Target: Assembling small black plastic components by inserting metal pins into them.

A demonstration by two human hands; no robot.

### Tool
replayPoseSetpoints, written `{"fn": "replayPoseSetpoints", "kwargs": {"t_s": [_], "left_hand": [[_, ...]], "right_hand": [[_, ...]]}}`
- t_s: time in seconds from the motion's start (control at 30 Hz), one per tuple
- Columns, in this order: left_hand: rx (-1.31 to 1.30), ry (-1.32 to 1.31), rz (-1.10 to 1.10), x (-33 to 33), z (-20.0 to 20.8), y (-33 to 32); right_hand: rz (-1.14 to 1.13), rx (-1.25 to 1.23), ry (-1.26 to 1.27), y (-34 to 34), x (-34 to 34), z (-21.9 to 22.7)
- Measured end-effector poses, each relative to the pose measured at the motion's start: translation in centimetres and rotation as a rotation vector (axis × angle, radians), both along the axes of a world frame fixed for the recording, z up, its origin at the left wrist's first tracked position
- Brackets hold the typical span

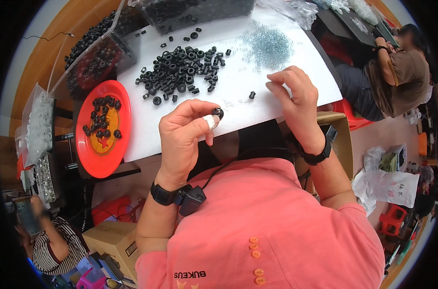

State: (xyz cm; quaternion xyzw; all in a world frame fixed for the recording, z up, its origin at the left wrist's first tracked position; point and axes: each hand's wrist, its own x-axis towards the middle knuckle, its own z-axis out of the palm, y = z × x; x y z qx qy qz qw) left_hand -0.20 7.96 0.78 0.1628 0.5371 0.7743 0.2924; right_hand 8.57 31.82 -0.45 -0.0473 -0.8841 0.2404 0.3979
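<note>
My left hand [185,127] is pinching a small round black part [218,113] between thumb and fingertips, over the table's near edge. A white wrap covers the thumb. To the right, my right hand [296,98] hovers above the white tabletop with thumb and forefinger brought close together; anything between the tips is too small to make out. One loose black part [252,95] lies between the two hands. Beyond my left hand spreads a heap of black spool-like parts [180,70]. Tiny shiny pieces [269,45] are scattered beyond my right hand.
A red plate [85,155] with several round black parts stands at the left. Clear bins [125,48] of black parts line the far left and back. A plastic bag [296,12] lies at the far right. Two people [397,82] sit nearby, one on each side.
</note>
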Motion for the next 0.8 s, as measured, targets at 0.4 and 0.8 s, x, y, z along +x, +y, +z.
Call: {"fn": "replayPoseSetpoints", "kwargs": {"t_s": [0.4,0.8], "left_hand": [[0.013,-0.02,-0.02,-0.1,-0.2,-0.1],[0.005,0.015,-0.02,0.0,-0.2,0.0]], "right_hand": [[0.045,0.209,-0.068,-1.9,-0.6,-0.2],[0.101,0.32,-0.134,-2.0,-1.0,0.0]]}}
